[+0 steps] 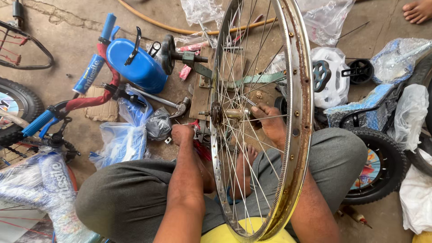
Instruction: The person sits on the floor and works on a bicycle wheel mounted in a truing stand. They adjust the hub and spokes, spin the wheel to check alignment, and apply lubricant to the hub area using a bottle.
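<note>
A bare bicycle wheel with a rusty steel rim (300, 112) and thin spokes stands upright between my knees, edge-on to me. Its hub (227, 113) sits at the middle. My left hand (182, 133) is closed to the left of the hub, beside the axle; what it grips is hidden. My right hand (269, 121) reaches through the spokes on the right side, fingers pinched on the hub's axle end. My bare foot (245, 162) rests under the wheel on the concrete floor.
A blue basket (137, 67) and red handlebars with blue grips (90, 76) lie at left. Blue plastic bags (119, 141), a small black-tyred wheel (378, 164), white training wheels (333, 78) and a wooden block with tools (202, 90) crowd around. Another person's foot (418, 10) shows top right.
</note>
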